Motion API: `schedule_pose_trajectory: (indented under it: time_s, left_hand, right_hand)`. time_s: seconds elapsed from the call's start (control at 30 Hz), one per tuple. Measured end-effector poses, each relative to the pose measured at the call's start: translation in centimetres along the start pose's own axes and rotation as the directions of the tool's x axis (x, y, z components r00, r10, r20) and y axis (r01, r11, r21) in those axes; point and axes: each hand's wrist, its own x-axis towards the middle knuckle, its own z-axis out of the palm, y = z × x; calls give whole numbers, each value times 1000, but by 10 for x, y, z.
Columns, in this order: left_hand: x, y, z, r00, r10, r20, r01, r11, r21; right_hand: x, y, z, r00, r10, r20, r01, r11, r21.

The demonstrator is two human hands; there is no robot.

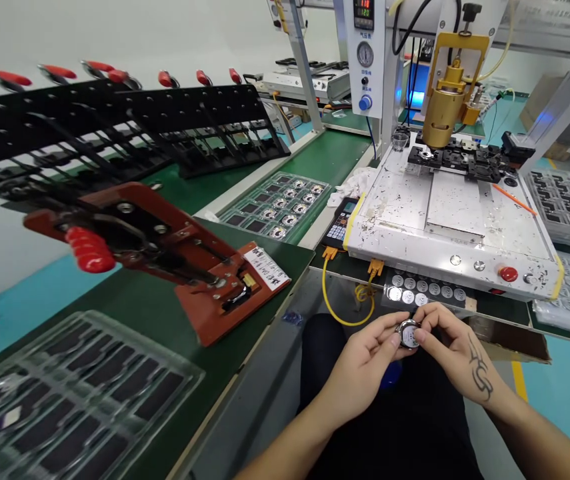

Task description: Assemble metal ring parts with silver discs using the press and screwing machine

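Just below the front edge of the white machine base (457, 257), over the person's lap, both hands meet on one small round metal part (408, 335). The left hand (365, 363) comes in from the lower left, its grip clamped on the part's left rim between thumb and fingertips. The right hand (457, 350), with a dark mark across its back, closes on the right rim from the opposite side, fingers curled over the top edge. The part sits squarely between the two grips, its flat round face turned up toward the camera, so it has no long axis to speak of, and neither hand is clearly nearer to it. Its underside is hidden, and the fingertips cover much of its rim; what is printed or fitted on the face is too small to read.

Directly beyond the hands, tucked under the machine base, lies a dark tray of similar round parts (422, 290), partly cut off by the base's overhang. A yellow cable (337, 313) loops down left of that tray. Farther left of the machine base, on the green bench (165, 313), stands a red clamp fixture (175, 257).
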Motion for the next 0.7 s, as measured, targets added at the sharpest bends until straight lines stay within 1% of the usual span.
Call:
schedule_pose_trajectory:
  time_s: [0.17, 0.4, 0.57, 0.7]
  left_hand:
    - [-1, 2, 3, 1000, 5, 6, -5, 1000, 27]
    - [0, -2, 6, 999, 27, 22, -28, 999, 30]
    - [-1, -1, 6, 999, 35, 24, -37, 995, 93]
    - [-1, -5, 8, 998, 51, 30, -55, 984, 167]
  right_hand:
    - [0, -1, 0, 1000, 11, 2, -11, 1000, -10]
    - [-2, 1, 2, 1000, -21, -18, 21, 999, -25]
    - [-4, 3, 1, 999, -38, -10, 37, 997, -72]
    - [-3, 4, 4, 994, -102, -32, 97, 988, -118]
